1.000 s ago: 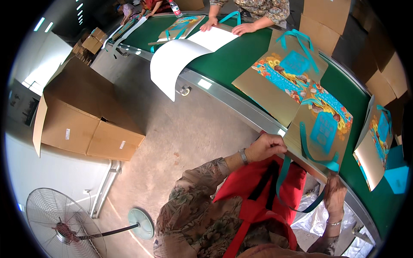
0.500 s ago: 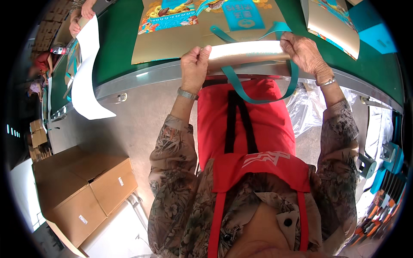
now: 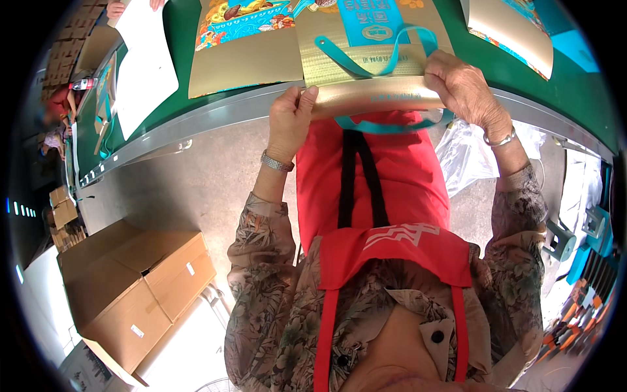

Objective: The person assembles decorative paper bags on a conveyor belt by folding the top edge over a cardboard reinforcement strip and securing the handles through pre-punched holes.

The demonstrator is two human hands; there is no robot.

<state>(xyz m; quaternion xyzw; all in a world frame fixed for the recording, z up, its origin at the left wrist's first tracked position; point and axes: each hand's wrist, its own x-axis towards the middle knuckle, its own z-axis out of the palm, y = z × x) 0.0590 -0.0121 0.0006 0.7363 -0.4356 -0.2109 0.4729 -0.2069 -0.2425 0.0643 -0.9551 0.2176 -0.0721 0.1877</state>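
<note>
A gold paper gift bag (image 3: 418, 59) with a teal and floral print lies flat on the green table, its near edge folded into a strip (image 3: 379, 93) overhanging the table's front. My left hand (image 3: 291, 117) pinches the strip's left end between thumb and fingers. At the other end, my right hand (image 3: 462, 88) grips the strip, fingers curled over it. One teal ribbon handle (image 3: 428, 40) loops up on the bag's face. Another teal ribbon (image 3: 385, 127) hangs below the strip, in front of my red apron.
Another printed gold sheet (image 3: 248, 62) lies at left, and one more (image 3: 513, 39) at right. Far left, a co-worker's hands (image 3: 116, 8) hold a white sheet (image 3: 147, 72). An open cardboard box (image 3: 173, 277) stands lower left; clear plastic (image 3: 467, 157) lies below the metal table edge (image 3: 215, 116).
The folded strip has tipped and come slightly toward me, uncovering more of the bag behind it. The lower ribbon hangs less far down. The co-worker's white sheet has swung onto the table.
</note>
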